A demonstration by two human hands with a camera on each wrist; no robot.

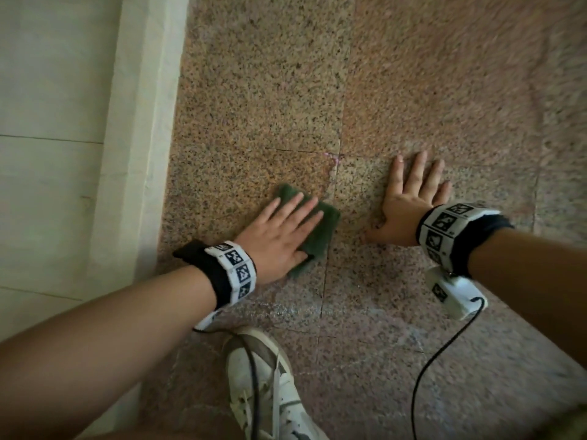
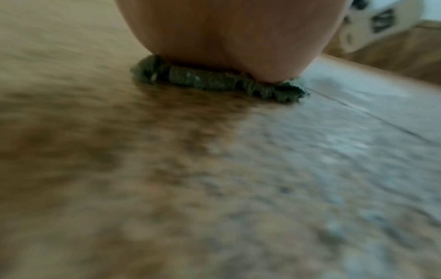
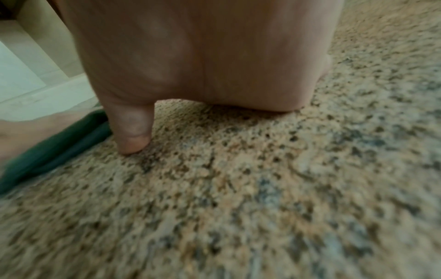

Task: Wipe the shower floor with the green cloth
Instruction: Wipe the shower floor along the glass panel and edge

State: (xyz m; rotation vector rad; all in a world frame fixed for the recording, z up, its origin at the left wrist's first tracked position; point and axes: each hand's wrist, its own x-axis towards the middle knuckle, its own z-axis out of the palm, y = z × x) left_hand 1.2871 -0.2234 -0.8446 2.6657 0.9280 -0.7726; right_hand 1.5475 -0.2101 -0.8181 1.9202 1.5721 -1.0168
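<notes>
The green cloth (image 1: 317,227) lies folded flat on the speckled granite shower floor (image 1: 270,90). My left hand (image 1: 282,230) presses down on it with straight fingers, palm over its near half. In the left wrist view the heel of my left hand (image 2: 226,37) sits on the cloth's edge (image 2: 214,79). My right hand (image 1: 409,198) lies flat on the bare floor to the right of the cloth, fingers spread. In the right wrist view its thumb (image 3: 131,132) touches the floor beside the cloth (image 3: 54,149).
A pale raised curb (image 1: 146,138) runs along the left of the floor, with light tiles (image 1: 47,122) beyond it. My white shoe (image 1: 266,385) stands on the floor near the bottom, and black cables (image 1: 425,369) trail from the wrist cameras.
</notes>
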